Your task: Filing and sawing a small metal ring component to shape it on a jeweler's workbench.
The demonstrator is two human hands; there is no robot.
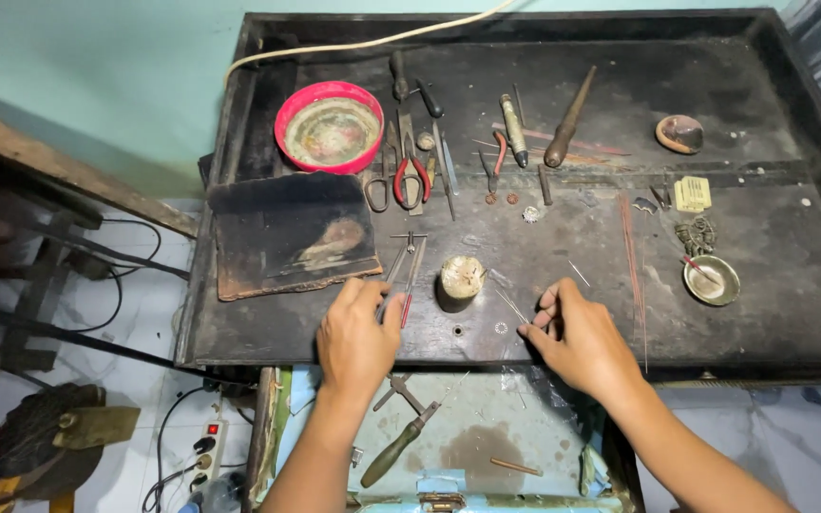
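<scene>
Left hand touches tweezers; right hand beside small ring.

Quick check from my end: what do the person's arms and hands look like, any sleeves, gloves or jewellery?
Both forearms are bare as far as the picture shows, with no sleeves. The left hand and right hand wear no gloves; no rings, watch or bracelets are visible.

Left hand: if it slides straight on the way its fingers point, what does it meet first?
The left hand points up the dark bench. Its fingertips already sit at the tweezers, so those come first; beyond them lie the red-handled pliers. Depth is hard to judge.
</scene>
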